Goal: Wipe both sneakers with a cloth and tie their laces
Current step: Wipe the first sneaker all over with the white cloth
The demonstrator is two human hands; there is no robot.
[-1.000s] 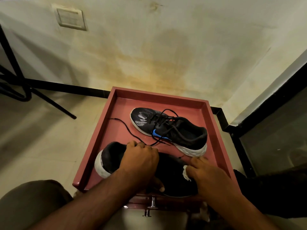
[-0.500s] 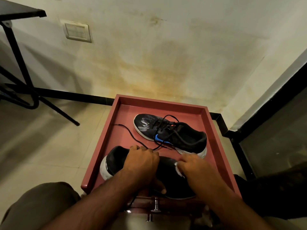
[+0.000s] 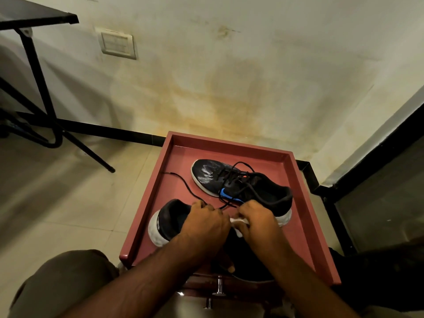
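While left hand [image 3: 207, 222] grips near sneaker [image 3: 171, 222], right hand [image 3: 259, 220] pinches cloth [image 3: 237, 222], toe hidden.

Home room corner, stained wall [image 3: 229, 88], tiled floor [image 3: 68, 203], switch plate [image 3: 118, 43]

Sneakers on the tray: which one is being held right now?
The near sneaker, heel to the left. The left hand grips it, and the right hand holds a white cloth on it. The far sneaker lies untouched.
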